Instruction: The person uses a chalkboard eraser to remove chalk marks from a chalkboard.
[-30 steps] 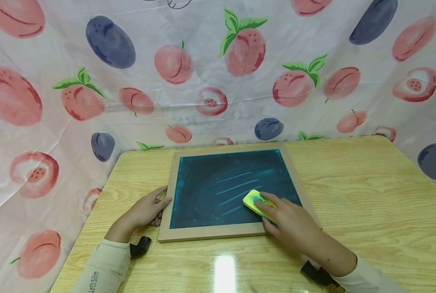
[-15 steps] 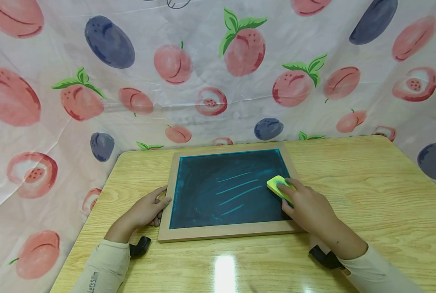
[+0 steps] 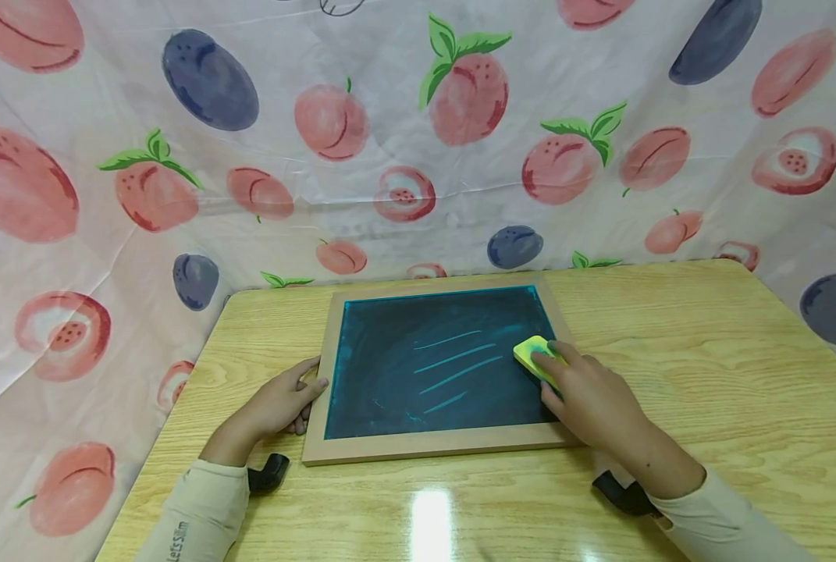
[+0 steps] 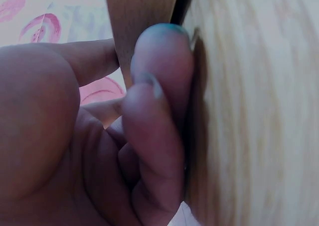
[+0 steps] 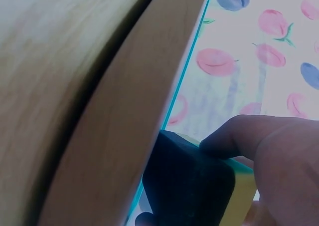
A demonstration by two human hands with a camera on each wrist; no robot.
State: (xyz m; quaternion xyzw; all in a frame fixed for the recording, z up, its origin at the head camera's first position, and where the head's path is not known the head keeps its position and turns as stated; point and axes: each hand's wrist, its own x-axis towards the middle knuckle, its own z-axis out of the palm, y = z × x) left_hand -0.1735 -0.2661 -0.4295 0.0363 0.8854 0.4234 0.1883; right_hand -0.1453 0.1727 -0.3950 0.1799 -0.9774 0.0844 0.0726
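Note:
A framed chalkboard (image 3: 389, 375) lies on the table, with several blue-green chalk lines (image 3: 456, 375) across its dark face. My left hand (image 3: 277, 402) holds the board's left edge: the thumb rests on the wooden frame, and in the left wrist view curled fingers (image 4: 162, 76) press against its side, low by the tabletop. Near the board's right side, my right hand (image 3: 596, 398) grips a yellow eraser (image 3: 532, 351) with a chalk-stained top. In the right wrist view, the dark underside of the eraser (image 5: 192, 181) shows beside the frame; part of the grip is out of sight.
The board stands on a light wooden table (image 3: 706, 375). Behind and to both sides hangs a fruit-print cloth (image 3: 403, 94). Black wrist mounts (image 3: 270, 474) sit under both wrists, close to the tabletop.
My right hand has moved the eraser to the right and slightly away from me, then stayed almost still over the last half second. The left hand and the board have kept their place.

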